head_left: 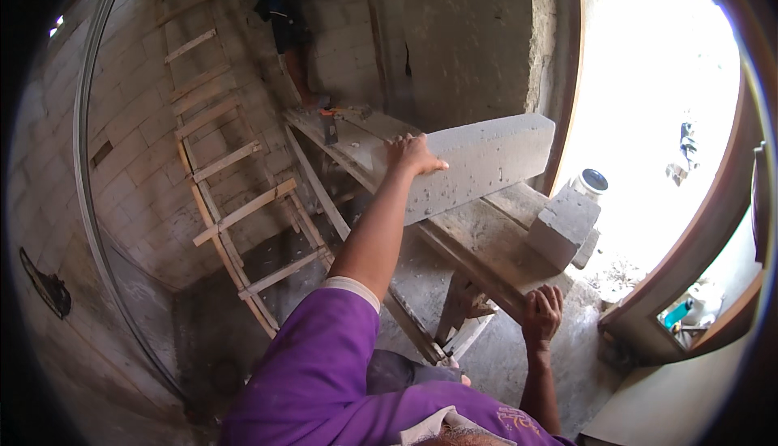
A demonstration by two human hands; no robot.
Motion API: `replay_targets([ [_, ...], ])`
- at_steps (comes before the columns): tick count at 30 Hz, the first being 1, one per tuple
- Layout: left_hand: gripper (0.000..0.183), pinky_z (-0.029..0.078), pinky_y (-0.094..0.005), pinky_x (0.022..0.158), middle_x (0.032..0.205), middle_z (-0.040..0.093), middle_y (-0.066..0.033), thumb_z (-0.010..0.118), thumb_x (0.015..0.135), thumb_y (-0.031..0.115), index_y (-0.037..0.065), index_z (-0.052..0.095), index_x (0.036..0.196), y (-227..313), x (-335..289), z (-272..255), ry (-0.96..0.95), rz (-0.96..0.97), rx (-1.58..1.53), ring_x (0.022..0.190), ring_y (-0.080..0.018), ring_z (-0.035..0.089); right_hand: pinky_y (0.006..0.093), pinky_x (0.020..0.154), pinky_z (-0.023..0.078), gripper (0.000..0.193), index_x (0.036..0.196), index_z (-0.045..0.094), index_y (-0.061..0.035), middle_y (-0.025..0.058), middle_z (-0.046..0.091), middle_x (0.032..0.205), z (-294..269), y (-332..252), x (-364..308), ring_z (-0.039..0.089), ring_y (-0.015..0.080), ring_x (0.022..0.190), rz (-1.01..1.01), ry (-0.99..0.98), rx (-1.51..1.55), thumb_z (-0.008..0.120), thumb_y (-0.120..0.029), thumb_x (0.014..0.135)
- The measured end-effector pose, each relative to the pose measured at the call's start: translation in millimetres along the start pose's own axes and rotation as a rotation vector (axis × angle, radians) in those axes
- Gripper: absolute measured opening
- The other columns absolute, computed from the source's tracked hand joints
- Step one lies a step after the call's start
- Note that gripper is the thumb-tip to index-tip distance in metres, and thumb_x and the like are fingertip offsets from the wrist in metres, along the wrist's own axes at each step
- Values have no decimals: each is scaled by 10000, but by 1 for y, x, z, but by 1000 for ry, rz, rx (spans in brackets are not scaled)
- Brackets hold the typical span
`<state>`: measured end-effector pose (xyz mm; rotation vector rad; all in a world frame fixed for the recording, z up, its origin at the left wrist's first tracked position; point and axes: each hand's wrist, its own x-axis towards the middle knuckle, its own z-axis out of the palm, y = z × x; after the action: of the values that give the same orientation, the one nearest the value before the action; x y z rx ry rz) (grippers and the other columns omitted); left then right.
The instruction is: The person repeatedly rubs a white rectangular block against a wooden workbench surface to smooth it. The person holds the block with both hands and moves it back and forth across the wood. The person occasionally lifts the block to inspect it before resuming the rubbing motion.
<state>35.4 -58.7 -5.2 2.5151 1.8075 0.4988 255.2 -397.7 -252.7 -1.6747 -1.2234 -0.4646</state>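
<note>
A long pale grey concrete block (486, 158) stands on its narrow side across the wooden planks (478, 239). My left hand (414, 155) grips its upper left end, the thumb on the near face and the fingers over the top. Lower right, my right hand (543, 313) is closed around the near end of the front plank. Beside that hand a shorter grey block (565, 226) rests on the planks. A tool with an orange handle (327, 114) lies at the planks' far end.
Wooden ladders (231, 158) lean at the left. At the far end of the planks stands another person (279, 17). A white bucket (593, 181) sits behind the shorter block, by the bright doorway. A wooden support (463, 312) props the planks; a framed mirror (701, 308) is at right.
</note>
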Motion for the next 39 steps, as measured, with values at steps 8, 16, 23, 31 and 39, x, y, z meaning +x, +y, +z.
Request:
replay_targets([
  [8, 985, 226, -555, 1273, 1575, 493, -177, 845, 687, 651, 133, 558, 1474, -1, 1, 2, -1, 9, -20, 1501, -361, 394, 506, 1113, 461, 103, 938, 771, -30, 152, 734, 1126, -1, 0, -2, 633, 396, 1202, 25, 9, -7, 719, -106, 889],
  [16, 995, 206, -568, 1277, 1578, 491, -175, 850, 677, 648, 134, 556, 1477, 0, 2, 2, -4, 8, -17, 1500, -348, 398, 507, 1107, 465, 106, 941, 771, -36, 153, 733, 1150, -1, 1, -3, 625, 409, 1220, 54, -1, 23, 722, -115, 890],
  [23, 1004, 209, -574, 1273, 1582, 487, -176, 843, 682, 660, 132, 547, 1484, -1, 2, 1, -21, 11, -18, 1499, -353, 399, 508, 1104, 466, 109, 941, 771, -43, 156, 733, 1154, 0, 1, -4, 625, 417, 1218, 57, 4, -21, 714, -126, 898],
  [31, 1013, 210, -566, 1275, 1589, 477, -182, 837, 689, 664, 131, 535, 1496, -1, 4, 2, -29, 13, -11, 1508, -357, 387, 508, 1106, 468, 99, 929, 765, -39, 144, 734, 1090, 2, 1, -4, 644, 391, 1175, 20, 39, -25, 709, -113, 895],
  [39, 1026, 222, -552, 1274, 1589, 479, -175, 839, 683, 671, 137, 529, 1502, -1, 3, 1, -27, 21, 4, 1508, -358, 388, 512, 1110, 458, 123, 939, 765, -24, 170, 725, 1143, 1, 1, -3, 624, 425, 1205, 38, 7, 2, 709, -104, 865],
])
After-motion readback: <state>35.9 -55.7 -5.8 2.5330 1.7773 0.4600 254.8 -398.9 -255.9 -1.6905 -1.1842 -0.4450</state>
